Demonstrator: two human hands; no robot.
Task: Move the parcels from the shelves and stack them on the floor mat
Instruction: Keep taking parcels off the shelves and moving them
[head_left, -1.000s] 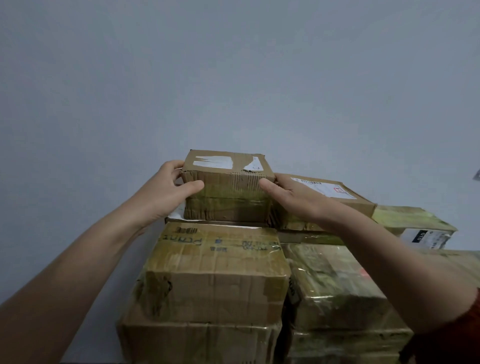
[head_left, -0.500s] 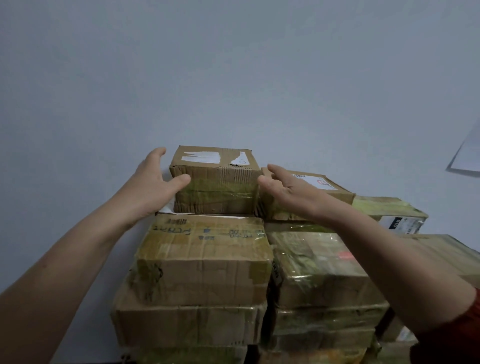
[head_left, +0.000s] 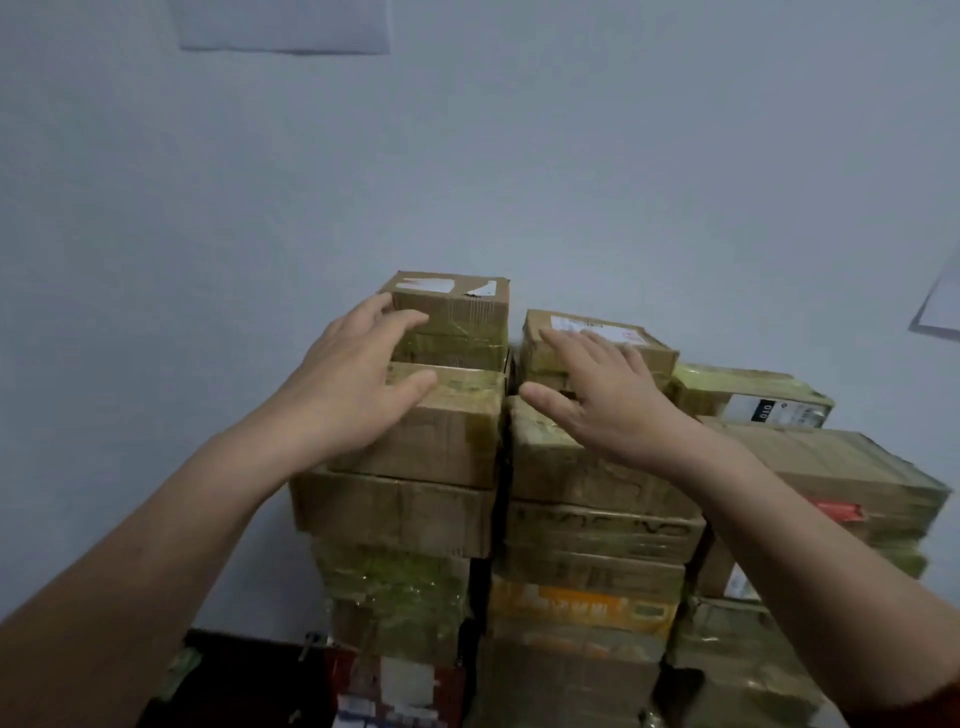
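small top parcel (head_left: 452, 312) is sitting on the peak of the left column, back against the wall (head_left: 467, 156), upright and square to the stack. plain brown corrugated card, boxy, edges scuffed, yellowed clear tape banding the front face, torn white label scraps on the lid

left hand (head_left: 353, 384) is hovering at its left front corner, fingers (head_left: 400, 321) spread and slightly bent, thumb sticking out over the flat parcel (head_left: 457, 421) underneath. it's gripping nothing; can't tell whether fingertips are touching card

right hand (head_left: 608, 400) is reaching palm-down over the labelled parcel (head_left: 540, 353) topping the middle column, fingers fanned apart, thumb pointing left toward the gap between columns. contact is unclear here too

labelled parcel is lying just beside the small top parcel, narrow gap between, sitting lower. same brown card, glossy tape, white shipping label with a red mark, print unreadable

other parcels are standing in tight columns against the wall: rectangular cartons, most wrapped in shiny yellowish tape that is wrinkling and catching light. taped parcel (head_left: 753, 400) to the right is showing a black-and-white printed end. wide carton (head_left: 841, 467) is lying below it, red patch on its side. orange-printed carton (head_left: 582, 605) is sitting midway down the middle column

wall is looking matte pale grey-blue; paper sheet (head_left: 285, 26) is hanging flat up top, another sheet (head_left: 940, 306) is poking in at the right edge
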